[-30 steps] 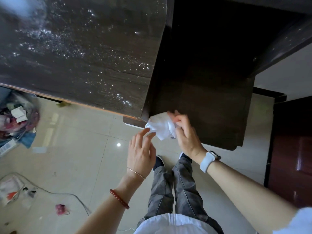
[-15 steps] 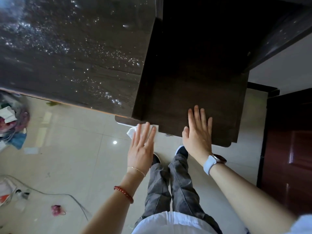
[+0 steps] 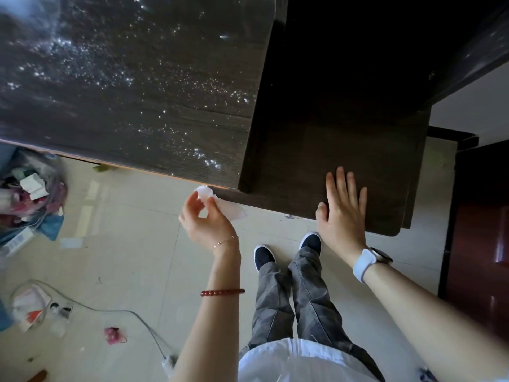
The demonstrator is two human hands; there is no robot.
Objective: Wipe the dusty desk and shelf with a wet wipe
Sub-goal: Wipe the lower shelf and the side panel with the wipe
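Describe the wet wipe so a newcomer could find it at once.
Start at the dark desk with its speckled top. At its front edge, the left hand pinches the wet wipe, a crumpled white sheet, the only white thing against the dark wood.

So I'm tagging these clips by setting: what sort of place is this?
Probably a room in a home, mid-clean: a dark wood desk speckled with dust, a glossy tiled floor, and a full rubbish bag beside it.
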